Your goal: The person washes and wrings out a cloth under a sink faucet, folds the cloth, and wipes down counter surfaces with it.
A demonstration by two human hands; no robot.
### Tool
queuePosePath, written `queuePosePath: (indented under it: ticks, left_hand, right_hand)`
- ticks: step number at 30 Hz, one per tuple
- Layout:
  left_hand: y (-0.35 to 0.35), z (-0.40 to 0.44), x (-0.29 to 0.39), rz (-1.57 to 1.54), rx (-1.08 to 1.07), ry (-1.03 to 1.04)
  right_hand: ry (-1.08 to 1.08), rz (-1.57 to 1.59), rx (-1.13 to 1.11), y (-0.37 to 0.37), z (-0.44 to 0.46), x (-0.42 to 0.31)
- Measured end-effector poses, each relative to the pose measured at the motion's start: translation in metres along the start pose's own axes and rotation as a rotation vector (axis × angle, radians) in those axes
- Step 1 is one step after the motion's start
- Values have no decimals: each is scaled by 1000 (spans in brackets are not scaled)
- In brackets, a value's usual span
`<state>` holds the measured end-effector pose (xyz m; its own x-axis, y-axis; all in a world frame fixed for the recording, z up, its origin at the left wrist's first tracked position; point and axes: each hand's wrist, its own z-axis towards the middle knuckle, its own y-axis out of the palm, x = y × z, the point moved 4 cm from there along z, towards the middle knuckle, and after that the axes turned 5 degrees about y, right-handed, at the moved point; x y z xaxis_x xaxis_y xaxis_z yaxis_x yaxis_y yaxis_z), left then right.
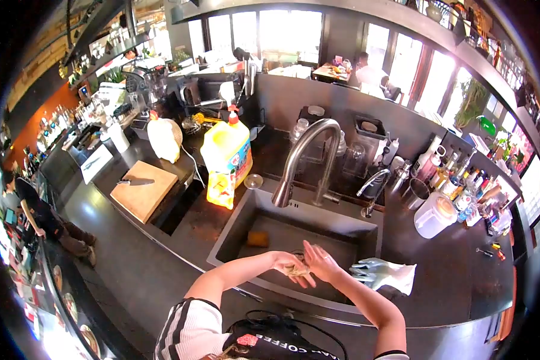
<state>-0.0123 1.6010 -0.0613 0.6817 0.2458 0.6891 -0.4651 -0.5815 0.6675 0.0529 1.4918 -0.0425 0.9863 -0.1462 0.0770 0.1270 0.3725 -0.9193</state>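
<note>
Over the sink (226,243) my two hands come close together and overlap in view. My left hand (292,268) has its fingers stretched to the right, apart from one another; a pale yellowish patch shows at its palm, too small to make out. Beside it, my right hand (319,261) is open, its fingers extended up and to the left. Whether the hands touch, I cannot tell. A brown-orange sponge (258,239) lies in the basin. Above hangs the curved metal faucet (310,147). A pair of pale rubber gloves (385,275) rests on the counter at the sink's right edge.
Left of the sink stand a yellow pump jug (228,153) and a wooden cutting board (143,193) with a knife (135,182) on it. To the right are a white lidded tub (435,215), a metal cup (415,194) and several bottles. Another person (48,210) stands far left.
</note>
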Motion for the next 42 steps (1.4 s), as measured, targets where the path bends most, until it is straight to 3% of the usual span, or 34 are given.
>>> queuePosePath:
  ticks: [1, 2, 4, 6, 8, 10, 12, 16, 18, 19, 21, 24, 28, 31, 34, 37, 38, 40, 42]
  left_hand:
    - [-3, 0, -3, 94, -18, -86]
    - [-4, -1, -6, 187, -36, -170]
    - [-9, 3, -5, 359, 145, -333]
    - [-20, 9, 3, 688, 261, -379]
    - [-44, 20, 5, 1129, 461, -179]
    - [-47, 26, 21, 1607, 613, -254]
    - [-44, 31, 35, 1797, 644, -292]
    - [-48, 38, 32, 2103, 367, -174]
    - [-51, 40, 32, 2158, 252, -144]
    - [-58, 42, 29, 2179, 213, -84]
    - [-48, 42, 36, 2222, 121, -59]
    - [-42, 40, 47, 2169, 135, -9]
    - [-48, 40, 43, 2192, 183, 147]
    - [-50, 38, 36, 2209, 248, 208]
    - [-41, 29, 34, 2225, 444, 270]
    - [-19, 13, 39, 1990, 791, 576]
    - [-12, 6, 41, 1885, 894, 672]
    - [-30, 5, 25, 1841, 890, 388]
    - [-43, 1, 16, 1918, 828, 228]
  right_hand:
    - [-165, -235, -103, -15, 8, -11]
    - [-147, -173, -128, -24, 12, -15]
    - [-110, -42, -176, -31, 16, -22]
    - [169, 146, -342, 10, 5, -7]
    - [499, 372, -596, 32, 0, 4]
    - [698, 382, -549, 32, 8, 6]
    - [905, 398, -514, 37, 9, 6]
    - [1137, 673, -395, 44, 0, 3]
    - [1193, 775, -389, 66, -11, 4]
    - [1056, 818, -271, 64, -11, 3]
    - [1156, 1085, -338, 54, -11, 4]
    - [1338, 1449, -349, 59, -13, 2]
    - [1310, 1656, -296, 57, -16, -1]
    - [1270, 1481, -385, 51, -13, 1]
    - [1160, 1082, -392, 47, -14, 5]
    - [885, 608, -124, 23, -11, 6]
    - [870, 552, -186, 23, -10, 3]
    - [844, 447, -319, 25, -14, -9]
    - [905, 709, -283, 35, -20, -21]
